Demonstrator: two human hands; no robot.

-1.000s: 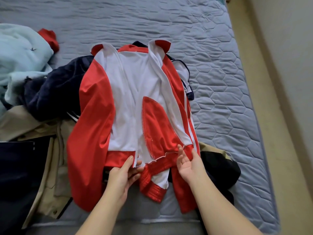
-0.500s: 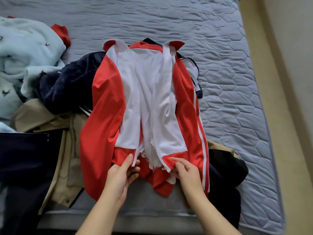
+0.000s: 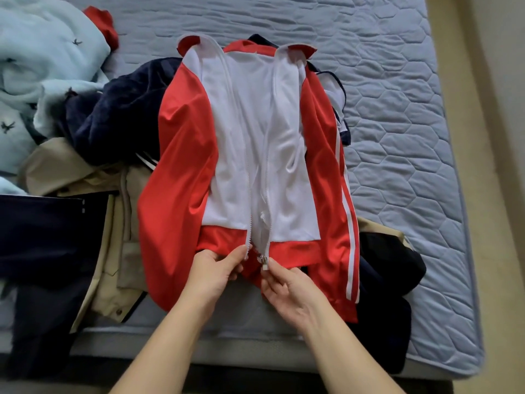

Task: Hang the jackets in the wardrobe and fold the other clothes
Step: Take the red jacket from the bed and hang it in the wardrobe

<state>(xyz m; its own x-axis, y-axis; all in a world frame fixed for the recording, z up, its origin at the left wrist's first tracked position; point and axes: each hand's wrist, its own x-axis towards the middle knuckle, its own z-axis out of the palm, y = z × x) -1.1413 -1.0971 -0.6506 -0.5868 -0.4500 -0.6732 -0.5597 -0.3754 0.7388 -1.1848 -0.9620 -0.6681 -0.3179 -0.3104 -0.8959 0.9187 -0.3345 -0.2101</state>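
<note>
**A:** What are the fingers doing?

**B:** The left hand's (image 3: 216,268) fingertips (image 3: 241,251) and thumb pinch the bottom end of the zip's left row of teeth. The right hand (image 3: 287,285) pinches the hem end of the other row, right at the zip pull (image 3: 264,262). Both are closed on cloth, and the two zip ends are near each other but not joined.

**A:** And the garment?

**B:** It's a red jacket (image 3: 181,155) with a white front, lying flat on the bed (image 3: 397,137). The collar is at 12 o'clock and the hem at 6, right where the hands are. It's unzipped, with a narrow gap down the middle.

**A:** Which step is this, then?

**B:** I'd say getting the jacket ready to hang by starting the zip (no hanger or wardrobe in view).

**A:** What does the next move need?

**B:** The left end has to be seated fully in the pull. Then the hem must be held taut while the pull runs toward 12 o'clock, because the slack white cloth beside the teeth could snag.

**A:** Anything around it?

**B:** A beige coat (image 3: 119,223) at 8 o'clock, a navy fleece (image 3: 119,115) at 10, pale blue clothing (image 3: 42,66) beyond that, and something black (image 3: 389,265) at 4. The jacket partly covers the fleece and coat, and most of the pile looks unsorted.
</note>
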